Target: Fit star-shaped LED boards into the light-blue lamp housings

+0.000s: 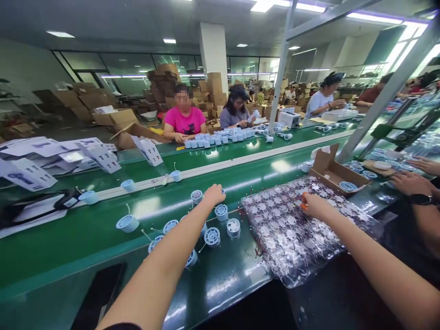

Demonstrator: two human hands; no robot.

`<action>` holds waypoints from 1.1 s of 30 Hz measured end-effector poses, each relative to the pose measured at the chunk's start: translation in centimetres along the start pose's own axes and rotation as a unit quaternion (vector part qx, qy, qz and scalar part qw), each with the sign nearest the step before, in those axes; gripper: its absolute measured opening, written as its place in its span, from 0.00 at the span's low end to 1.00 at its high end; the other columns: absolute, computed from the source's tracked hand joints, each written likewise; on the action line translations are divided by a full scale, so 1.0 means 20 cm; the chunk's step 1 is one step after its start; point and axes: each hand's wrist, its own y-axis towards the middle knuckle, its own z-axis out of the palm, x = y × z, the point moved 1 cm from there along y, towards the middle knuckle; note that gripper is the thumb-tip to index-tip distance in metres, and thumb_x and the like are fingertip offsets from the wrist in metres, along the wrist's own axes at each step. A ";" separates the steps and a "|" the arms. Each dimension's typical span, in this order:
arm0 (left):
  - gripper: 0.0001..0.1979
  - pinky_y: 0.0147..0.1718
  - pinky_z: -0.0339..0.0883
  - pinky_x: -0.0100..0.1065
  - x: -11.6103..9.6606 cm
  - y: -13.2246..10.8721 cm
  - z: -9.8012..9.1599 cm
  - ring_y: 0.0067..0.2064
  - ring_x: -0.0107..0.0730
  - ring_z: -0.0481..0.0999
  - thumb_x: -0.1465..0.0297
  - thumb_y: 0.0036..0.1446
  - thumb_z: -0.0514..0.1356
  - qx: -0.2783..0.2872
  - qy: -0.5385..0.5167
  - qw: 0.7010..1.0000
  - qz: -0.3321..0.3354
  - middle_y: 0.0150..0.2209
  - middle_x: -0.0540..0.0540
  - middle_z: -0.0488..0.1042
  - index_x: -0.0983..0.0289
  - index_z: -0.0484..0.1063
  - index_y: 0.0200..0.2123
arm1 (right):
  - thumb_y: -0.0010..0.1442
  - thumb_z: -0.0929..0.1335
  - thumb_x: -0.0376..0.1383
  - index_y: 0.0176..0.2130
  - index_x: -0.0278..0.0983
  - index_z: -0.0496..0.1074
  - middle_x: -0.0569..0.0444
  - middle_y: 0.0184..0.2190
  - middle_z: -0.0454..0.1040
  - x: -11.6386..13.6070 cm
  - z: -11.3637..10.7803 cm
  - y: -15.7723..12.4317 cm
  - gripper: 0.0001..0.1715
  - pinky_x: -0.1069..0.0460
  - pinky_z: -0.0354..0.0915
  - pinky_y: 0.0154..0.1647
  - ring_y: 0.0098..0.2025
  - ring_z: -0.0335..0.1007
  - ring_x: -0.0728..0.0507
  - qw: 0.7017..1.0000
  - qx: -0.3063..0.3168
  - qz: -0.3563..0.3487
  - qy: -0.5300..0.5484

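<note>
My left hand (214, 195) is stretched over the green work surface with its fingers curled in. What it may hold is hidden; it is just above a light-blue round housing (222, 212). More such housings with ribbed faces stand around my forearm, among them one near the front (212, 237). Beside them is a housing with a white inner face (233, 228). My right hand (314, 206) is closed over a plastic-wrapped layer of small star-shaped parts (285, 229) with thin wires. Orange shows at its fingertips; anything pinched there is too small to make out.
An open cardboard box (335, 176) with a blue round grille stands behind the wrapped parts. A metal post (366, 91) rises beside it. At right are another person's hands (414, 183). A dark phone-like slab (99, 293) lies front left. Workers sit across the green belt (68, 229).
</note>
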 end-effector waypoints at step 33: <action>0.07 0.27 0.61 0.29 0.04 -1.23 0.59 0.25 0.29 0.70 0.75 0.59 0.56 -0.078 -0.391 0.915 -0.067 0.23 0.48 0.71 0.64 0.75 0.33 | 0.56 0.72 0.41 0.25 0.41 0.72 0.60 0.18 0.63 1.09 0.72 -1.09 0.11 0.52 0.61 0.24 0.21 0.60 0.47 0.904 -0.181 -0.124 0.366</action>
